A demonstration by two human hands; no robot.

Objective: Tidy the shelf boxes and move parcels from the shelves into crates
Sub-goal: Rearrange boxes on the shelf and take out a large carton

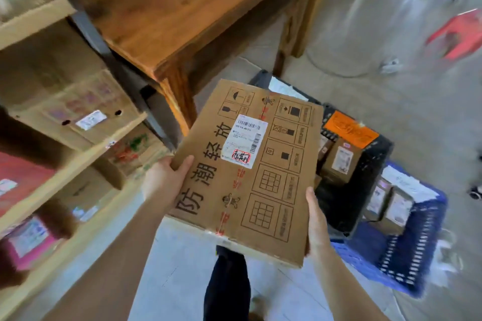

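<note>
A large flat cardboard parcel (263,190) with black printed symbols and a white shipping label is held in the air in front of me. My left hand (167,180) grips its left edge, thumb on top. My right hand (317,224) grips its right edge near the front corner. Just beyond and below the parcel stands a black crate (375,164) with several small parcels and an orange packet inside. A blue crate (414,247) with small boxes sits to its right. Wooden shelves (78,159) with cardboard boxes run along the left.
A brown wooden table (169,21) stands ahead, its leg close to the parcel's far left corner. A red plastic stool (456,36) is at the far right on the concrete floor. My leg (227,286) shows below the parcel.
</note>
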